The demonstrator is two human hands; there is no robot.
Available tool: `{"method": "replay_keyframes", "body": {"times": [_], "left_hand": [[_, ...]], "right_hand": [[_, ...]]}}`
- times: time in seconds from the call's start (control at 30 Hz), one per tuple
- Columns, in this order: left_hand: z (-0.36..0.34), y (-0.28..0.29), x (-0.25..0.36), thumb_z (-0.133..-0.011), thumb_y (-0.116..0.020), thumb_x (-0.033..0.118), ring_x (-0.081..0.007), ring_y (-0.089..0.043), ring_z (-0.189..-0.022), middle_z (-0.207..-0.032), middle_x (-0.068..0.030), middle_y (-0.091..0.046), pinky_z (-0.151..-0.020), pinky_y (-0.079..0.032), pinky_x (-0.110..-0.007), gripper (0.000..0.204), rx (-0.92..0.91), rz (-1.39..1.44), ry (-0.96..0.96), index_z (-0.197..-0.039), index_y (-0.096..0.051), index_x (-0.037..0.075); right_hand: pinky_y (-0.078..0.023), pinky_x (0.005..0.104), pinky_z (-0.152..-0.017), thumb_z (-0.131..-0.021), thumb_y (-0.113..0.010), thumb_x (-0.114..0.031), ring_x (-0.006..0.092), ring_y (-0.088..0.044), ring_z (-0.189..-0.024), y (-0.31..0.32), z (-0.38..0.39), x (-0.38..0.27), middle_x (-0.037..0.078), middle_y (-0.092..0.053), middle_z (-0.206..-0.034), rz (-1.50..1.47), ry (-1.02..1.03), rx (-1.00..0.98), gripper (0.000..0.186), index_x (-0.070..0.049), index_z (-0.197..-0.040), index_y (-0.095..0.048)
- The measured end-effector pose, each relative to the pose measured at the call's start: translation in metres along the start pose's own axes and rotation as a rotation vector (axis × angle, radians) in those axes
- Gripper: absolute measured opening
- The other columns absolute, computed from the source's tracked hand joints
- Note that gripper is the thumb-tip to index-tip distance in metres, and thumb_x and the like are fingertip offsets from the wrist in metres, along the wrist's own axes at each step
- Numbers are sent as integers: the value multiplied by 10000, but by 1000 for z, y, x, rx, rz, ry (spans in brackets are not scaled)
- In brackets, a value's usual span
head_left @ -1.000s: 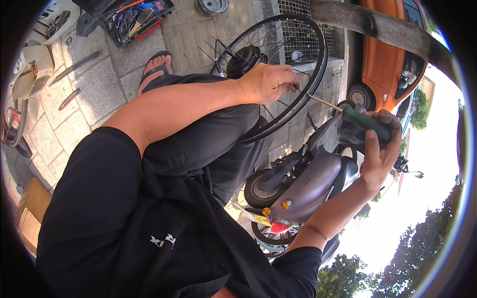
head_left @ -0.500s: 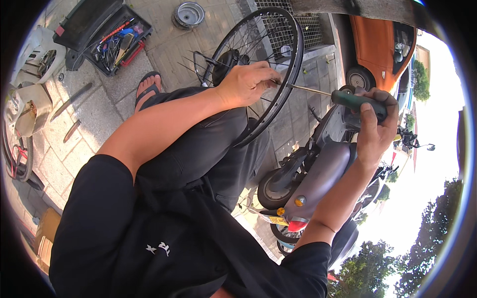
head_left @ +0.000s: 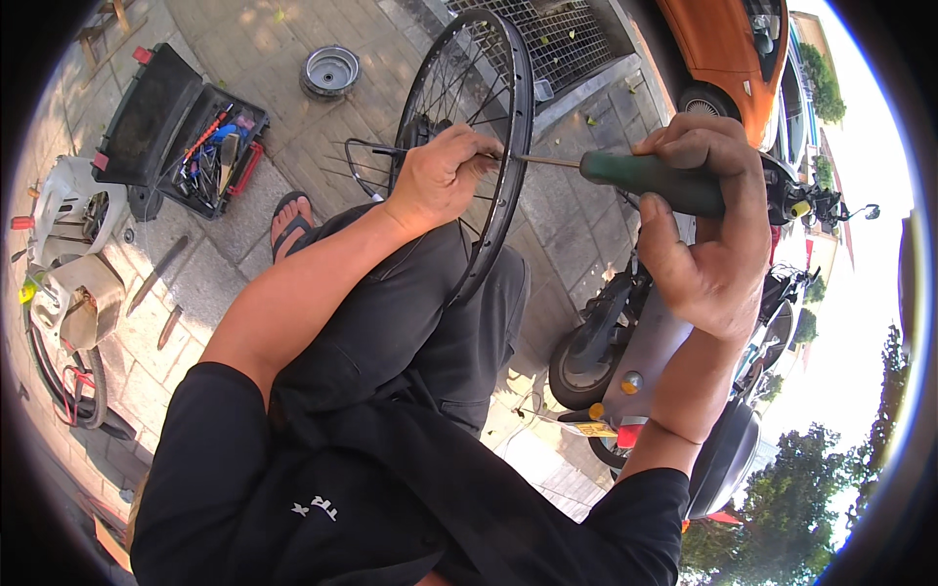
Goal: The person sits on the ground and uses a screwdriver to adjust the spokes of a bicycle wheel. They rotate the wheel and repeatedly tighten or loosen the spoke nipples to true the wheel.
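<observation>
A black spoked wheel rim (head_left: 523, 127) stands upright against my legs, its spokes running to a dark hub partly hidden behind my left hand (head_left: 445, 178). Thumb and fingers of that hand pinch together on the rim's inner side, on what looks like a spoke; the fingers mostly cover it. My right hand (head_left: 713, 210) is wrapped around the dark green handle of a screwdriver (head_left: 635, 176). Its thin shaft points left, and the tip meets the rim's outer face opposite my left fingertips.
An open black toolbox (head_left: 210, 156) with mixed tools lies on the paving at left. Nearby are a round metal drum (head_left: 330, 73), two flat blades (head_left: 156, 273) and a white plastic body part (head_left: 78, 210). A parked scooter (head_left: 650, 352) and an orange car (head_left: 723, 44) stand at right.
The wheel and both hands now appear further left in view. My right hand looks larger and more curled over the screwdriver handle. The tip stays at the rim; my left hand keeps its pinch.
</observation>
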State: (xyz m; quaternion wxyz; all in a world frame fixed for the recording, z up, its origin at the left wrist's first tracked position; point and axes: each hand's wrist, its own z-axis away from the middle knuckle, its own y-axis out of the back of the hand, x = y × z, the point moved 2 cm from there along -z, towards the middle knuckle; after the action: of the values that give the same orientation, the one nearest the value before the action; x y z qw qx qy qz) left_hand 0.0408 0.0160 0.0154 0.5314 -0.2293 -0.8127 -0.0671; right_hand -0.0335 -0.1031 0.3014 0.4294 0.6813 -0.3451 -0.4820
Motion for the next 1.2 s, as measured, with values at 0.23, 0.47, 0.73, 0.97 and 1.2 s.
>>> {"method": "replay_keyframes", "body": {"times": [0.23, 0.47, 0.73, 0.97, 1.2], "left_hand": [[-2, 2, 7, -900, -656, -138, -232, -750, -858, -951, -102, -702, -781, -598, -320, 249, 14, -66, 9, -1072, -736, 23], [2, 5, 10, -915, -608, -122, -229, -778, -903, -1009, -102, -709, -816, -621, -309, 262, 11, -5, 85, -1086, -731, 35], [9, 1, 0, -905, -647, -87, -250, -760, -922, -1024, -85, -710, -813, -605, -338, 268, 22, 1, 70, -1097, -752, 67], [7, 1, -1, -914, -698, -5, -293, -737, -866, -988, -79, -700, -756, -601, -361, 209, 39, -72, 30, -1083, -766, 98], [8, 1, -5, -947, -739, 82, -301, -720, -829, -991, -73, -691, -730, -582, -373, 140, 44, -75, 40, -1081, -768, 107]], "right_hand": [[-545, 362, -955, -821, -677, 49, 248, -662, -1026, 3, -21, -18, 180, -598, -1172, 26, -54, -40, 361, 46, -1167, -573], [-600, 335, -833, -818, -702, 65, 236, -768, -980, -5, -26, -22, 135, -615, -1123, 107, -109, 25, 335, 40, -1135, -598], [-555, 340, -939, -949, -651, 15, 196, -653, -1036, -3, -15, -6, 148, -550, -1236, 4, -160, 11, 267, 20, -1192, -542], [-534, 351, -982, -972, -633, 20, 229, -651, -1135, 10, -19, 6, 149, -552, -1256, -89, -216, -38, 247, 17, -1198, -532], [-525, 345, -992, -976, -628, 12, 222, -650, -1146, 10, -20, 8, 142, -554, -1260, -77, -245, -48, 271, 14, -1224, -518]]}}
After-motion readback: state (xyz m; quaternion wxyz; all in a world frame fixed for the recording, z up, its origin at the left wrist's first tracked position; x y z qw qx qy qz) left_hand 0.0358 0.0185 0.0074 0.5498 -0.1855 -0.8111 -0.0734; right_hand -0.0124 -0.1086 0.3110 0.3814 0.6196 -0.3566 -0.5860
